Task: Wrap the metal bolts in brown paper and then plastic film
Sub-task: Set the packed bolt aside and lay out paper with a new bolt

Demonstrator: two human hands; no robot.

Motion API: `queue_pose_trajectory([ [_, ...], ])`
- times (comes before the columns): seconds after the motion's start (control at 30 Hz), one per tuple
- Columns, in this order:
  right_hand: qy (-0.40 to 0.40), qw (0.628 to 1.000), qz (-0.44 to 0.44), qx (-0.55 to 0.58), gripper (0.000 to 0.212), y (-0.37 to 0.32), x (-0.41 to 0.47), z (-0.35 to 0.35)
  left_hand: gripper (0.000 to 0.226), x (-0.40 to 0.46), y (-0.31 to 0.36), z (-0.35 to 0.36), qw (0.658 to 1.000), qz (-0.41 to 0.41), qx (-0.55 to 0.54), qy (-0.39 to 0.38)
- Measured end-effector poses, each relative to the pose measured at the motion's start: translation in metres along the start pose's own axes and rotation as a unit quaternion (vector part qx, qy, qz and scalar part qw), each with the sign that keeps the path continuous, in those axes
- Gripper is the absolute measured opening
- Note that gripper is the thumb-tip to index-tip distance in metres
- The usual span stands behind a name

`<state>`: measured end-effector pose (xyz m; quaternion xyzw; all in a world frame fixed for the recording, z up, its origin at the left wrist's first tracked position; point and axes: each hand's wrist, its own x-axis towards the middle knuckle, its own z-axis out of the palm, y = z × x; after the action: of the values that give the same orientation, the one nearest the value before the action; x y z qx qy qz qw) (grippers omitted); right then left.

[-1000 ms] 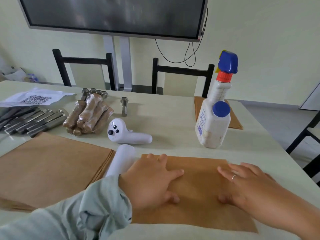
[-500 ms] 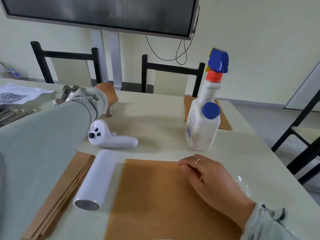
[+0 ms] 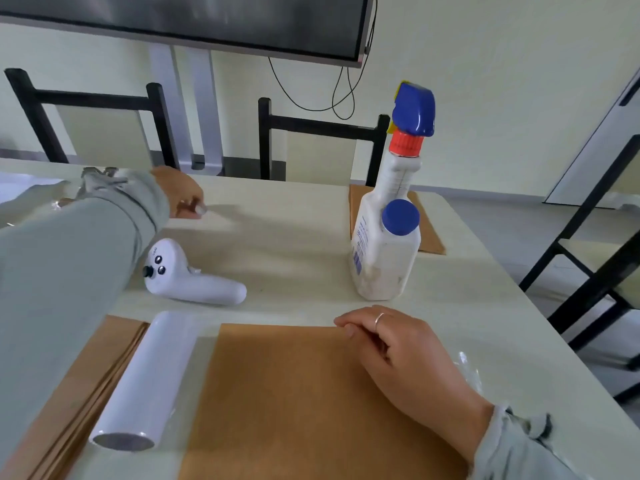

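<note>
Head view: pale table (image 3: 304, 244), black chairs (image 3: 322, 126), wall screen (image 3: 194, 22).

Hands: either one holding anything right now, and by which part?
The left hand grips a metal bolt; only its end shows, so where along it cannot be told. The right hand holds nothing and rests on the brown paper.
</note>
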<state>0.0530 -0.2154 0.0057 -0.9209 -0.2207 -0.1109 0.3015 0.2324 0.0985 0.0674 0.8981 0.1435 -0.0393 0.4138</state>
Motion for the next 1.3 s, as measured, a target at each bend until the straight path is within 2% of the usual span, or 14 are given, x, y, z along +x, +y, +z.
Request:
queue_pose_trajectory([
  [0.03, 0.010, 1.000, 0.002, 0.003, 0.020, 0.000, 0.000, -0.001, 0.022, -0.004, 0.004, -0.003, 0.998, 0.048, -0.040, -0.007],
  [0.07, 0.021, 1.000, 0.002, 0.009, 0.020, -0.001, 0.000, -0.001, 0.017, -0.014, 0.012, -0.007, 0.991, 0.033, -0.125, -0.043],
  [0.13, 0.038, 0.998, -0.004, 0.039, 0.022, -0.005, -0.001, -0.004, 0.008, -0.051, 0.031, -0.007, 0.919, 0.007, -0.377, -0.116],
  [0.2, 0.039, 0.994, 0.012, 0.106, 0.023, -0.009, -0.001, -0.009, 0.016, -0.088, 0.038, 0.002, 0.875, 0.036, -0.458, -0.149],
  [0.27, 0.028, 0.980, 0.036, 0.192, 0.032, -0.012, 0.000, -0.012, 0.034, -0.131, 0.044, 0.019, 0.866, 0.103, -0.443, -0.207],
  [0.37, 0.003, 0.953, 0.047, 0.300, 0.059, -0.016, 0.001, -0.016, 0.063, -0.181, 0.045, 0.049, 0.847, 0.129, -0.463, -0.227],
  [0.47, -0.032, 0.953, 0.030, 0.299, 0.063, -0.021, -0.001, -0.017, 0.074, -0.213, 0.031, 0.089, 0.873, 0.151, -0.436, -0.158],
  [0.53, -0.024, 0.958, 0.029, 0.283, 0.038, -0.023, -0.004, -0.018, 0.069, -0.220, 0.023, 0.104, 0.896, 0.147, -0.410, -0.086],
  [0.6, -0.019, 0.968, 0.027, 0.250, 0.025, -0.023, -0.006, -0.018, 0.047, -0.224, 0.016, 0.112, 0.903, 0.152, -0.397, -0.066],
  [0.73, -0.014, 0.986, 0.011, 0.166, 0.023, -0.020, -0.006, -0.022, 0.020, -0.224, 0.011, 0.108, 0.891, 0.161, -0.404, -0.132],
  [0.83, -0.024, 0.994, 0.002, 0.102, 0.018, -0.014, -0.005, -0.029, 0.023, -0.217, 0.004, 0.089, 0.923, 0.179, -0.314, -0.132],
  [0.93, -0.082, 0.995, -0.011, 0.047, 0.029, -0.009, -0.007, -0.030, 0.018, -0.215, -0.005, 0.080, 0.963, 0.234, -0.069, -0.118],
  [1.13, -0.154, 0.987, -0.037, 0.013, 0.024, -0.010, -0.013, -0.023, 0.020, -0.218, -0.015, 0.080, 0.914, 0.328, 0.199, -0.135],
  [1.3, -0.158, 0.986, -0.052, -0.017, 0.027, -0.011, -0.014, -0.014, 0.020, -0.210, -0.020, 0.080, 0.897, 0.354, 0.228, -0.133],
])
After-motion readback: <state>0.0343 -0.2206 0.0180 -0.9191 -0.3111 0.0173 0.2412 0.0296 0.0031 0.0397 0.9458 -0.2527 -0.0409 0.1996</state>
